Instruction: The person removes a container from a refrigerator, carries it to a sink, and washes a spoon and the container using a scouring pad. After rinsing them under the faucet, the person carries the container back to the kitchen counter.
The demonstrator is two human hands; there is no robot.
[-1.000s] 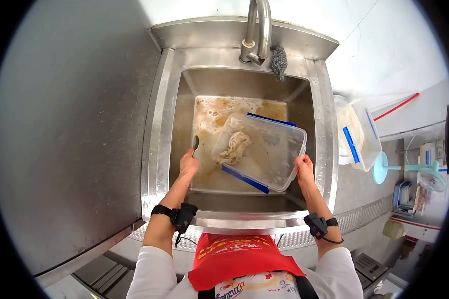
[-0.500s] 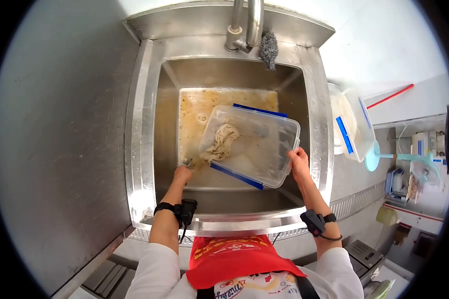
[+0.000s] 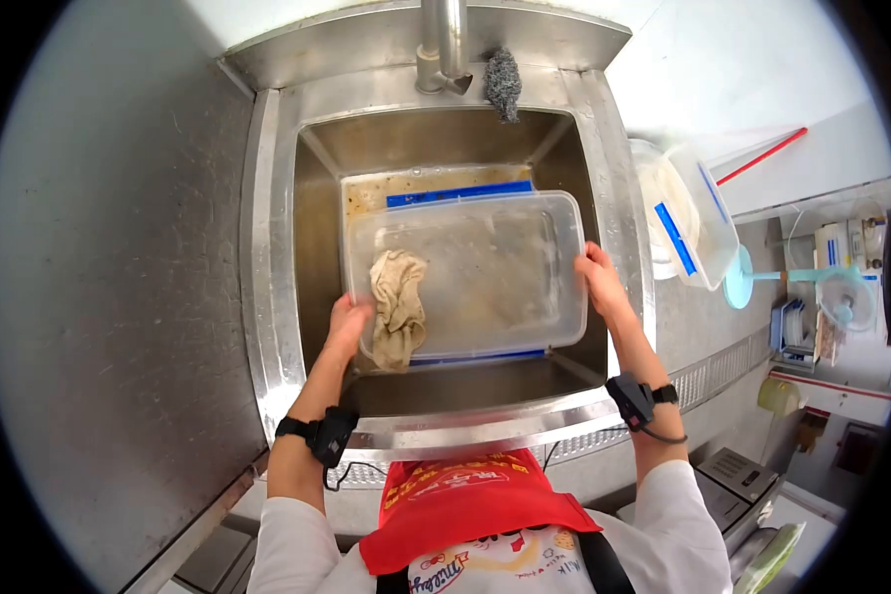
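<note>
Tub (image 3: 485,272) of clear plastic held level over sink (image 3: 267,247), fingers of left hand (image 3: 346,322) and right hand (image 3: 596,277) clamped on its ends, rag (image 3: 398,307) draped over left rim; washing seemingly midway, cloudy film inside, rinse to come.

**What the sink view hides**

The faucet (image 3: 444,45) is cut off by the top edge, so its arc does not show. The clear plastic container (image 3: 485,267) covers most of the floor of the sink (image 3: 267,247). A beige cloth (image 3: 398,309) draped over the container's left wall hides part of the fingers of the left hand (image 3: 345,325). How the right hand (image 3: 600,282) wraps the rim cannot be made out. Small items at the far right are too blurred to name.
</note>
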